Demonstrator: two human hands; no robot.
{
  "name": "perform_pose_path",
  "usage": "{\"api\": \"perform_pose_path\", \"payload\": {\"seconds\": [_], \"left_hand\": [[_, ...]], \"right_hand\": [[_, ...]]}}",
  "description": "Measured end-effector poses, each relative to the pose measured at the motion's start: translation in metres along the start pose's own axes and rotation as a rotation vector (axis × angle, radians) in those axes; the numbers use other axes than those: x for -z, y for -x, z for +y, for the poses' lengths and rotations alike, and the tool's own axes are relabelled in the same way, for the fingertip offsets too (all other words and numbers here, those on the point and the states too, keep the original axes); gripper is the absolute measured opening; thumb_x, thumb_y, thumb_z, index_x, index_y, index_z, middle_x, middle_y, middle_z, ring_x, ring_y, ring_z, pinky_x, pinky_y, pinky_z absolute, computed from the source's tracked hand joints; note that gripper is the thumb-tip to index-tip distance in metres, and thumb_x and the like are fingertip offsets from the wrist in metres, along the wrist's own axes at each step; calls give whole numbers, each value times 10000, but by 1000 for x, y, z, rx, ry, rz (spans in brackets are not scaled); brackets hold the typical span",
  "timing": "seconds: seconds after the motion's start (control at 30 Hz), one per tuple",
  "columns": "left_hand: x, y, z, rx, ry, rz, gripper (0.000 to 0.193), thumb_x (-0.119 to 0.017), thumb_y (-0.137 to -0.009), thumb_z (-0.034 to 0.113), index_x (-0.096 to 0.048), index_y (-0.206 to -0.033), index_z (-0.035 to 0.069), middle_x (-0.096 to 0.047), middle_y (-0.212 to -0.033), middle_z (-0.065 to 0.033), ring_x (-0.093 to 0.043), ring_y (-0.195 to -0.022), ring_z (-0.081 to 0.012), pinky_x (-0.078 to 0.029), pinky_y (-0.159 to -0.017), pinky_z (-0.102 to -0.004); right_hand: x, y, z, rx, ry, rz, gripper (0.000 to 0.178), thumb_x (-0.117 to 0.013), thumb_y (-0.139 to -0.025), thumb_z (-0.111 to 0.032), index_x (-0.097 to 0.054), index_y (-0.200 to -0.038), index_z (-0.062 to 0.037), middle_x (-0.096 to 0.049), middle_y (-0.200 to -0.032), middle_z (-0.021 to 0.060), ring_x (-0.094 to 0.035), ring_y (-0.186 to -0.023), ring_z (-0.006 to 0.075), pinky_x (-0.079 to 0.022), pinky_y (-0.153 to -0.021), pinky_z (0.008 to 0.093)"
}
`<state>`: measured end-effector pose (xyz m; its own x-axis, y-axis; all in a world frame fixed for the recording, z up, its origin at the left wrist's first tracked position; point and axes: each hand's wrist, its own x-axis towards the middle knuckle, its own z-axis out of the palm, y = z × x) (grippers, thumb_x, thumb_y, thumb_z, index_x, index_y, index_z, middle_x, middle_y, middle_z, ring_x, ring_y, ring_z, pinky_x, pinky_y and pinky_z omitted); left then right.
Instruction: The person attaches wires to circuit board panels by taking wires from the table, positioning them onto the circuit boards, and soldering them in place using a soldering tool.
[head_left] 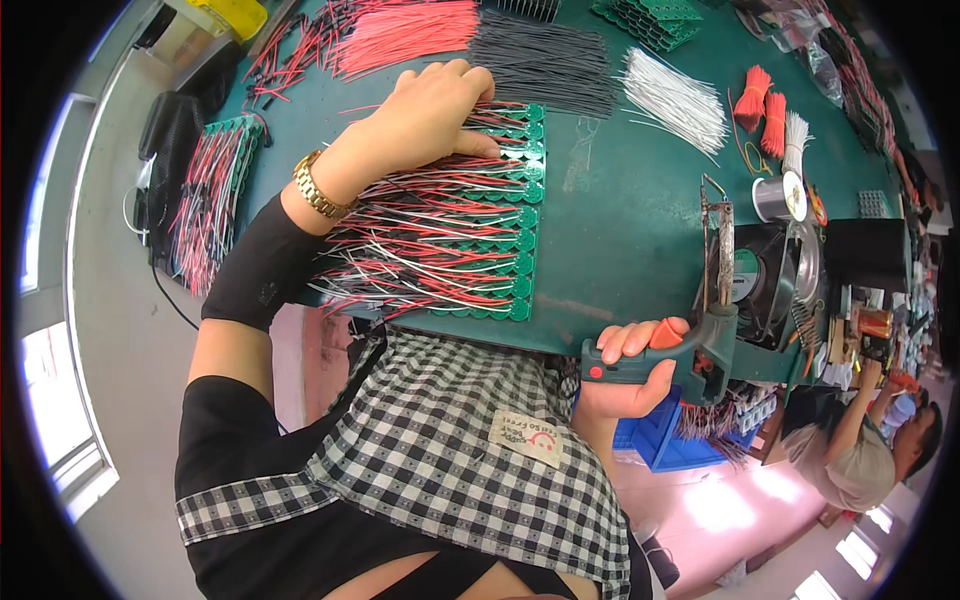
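Observation:
My left hand (435,115) reaches over the upper panel of small round green circuit boards (534,150). Its fingers curl around the red, black and white wires there, with the thumb along the nearer side. A second wired panel (522,265) lies just below it. To the right, my right hand (635,370) is wrapped around the handle of a soldering gun (715,350), grey-green with an orange trigger. The gun's metal front part points up toward the back of the table, well apart from the boards.
Red wires (405,38), black wires (545,62) and white wires (678,98) lie along the far side. A solder spool (779,198) stands near the gun. Another wired panel (215,190) is at far left; a blue bin (655,440) sits below right. A co-worker (850,450) is at right.

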<state>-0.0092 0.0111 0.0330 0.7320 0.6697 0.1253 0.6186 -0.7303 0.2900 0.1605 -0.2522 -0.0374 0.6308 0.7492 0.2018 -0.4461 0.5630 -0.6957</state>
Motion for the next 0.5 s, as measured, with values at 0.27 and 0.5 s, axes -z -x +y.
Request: {"api": "perform_pose_path", "payload": {"seconds": [0.27,0.5], "left_hand": [[35,17,16,-159,113,47,480,-807,-609,221,-535,-959,38,-539,-967,-107,-538,-854,-306,-451,-701,-354],[111,59,8,-125,132,594,453,-823,-657,160,-596,-1027,31,-602,-906,8,-598,-802,-71,-497,-678,-226]], "right_hand": [[-4,3,3,24,-18,-12,467,-499,-887,-337,-361,-1231,-52,-510,-765,100,-520,-559,200,-452,-534,328],[-2,10,4,19,-8,-75,464,-513,-884,-318,-360,-1236,-58,-527,-803,107,-540,-596,211,-460,-586,347]]}}
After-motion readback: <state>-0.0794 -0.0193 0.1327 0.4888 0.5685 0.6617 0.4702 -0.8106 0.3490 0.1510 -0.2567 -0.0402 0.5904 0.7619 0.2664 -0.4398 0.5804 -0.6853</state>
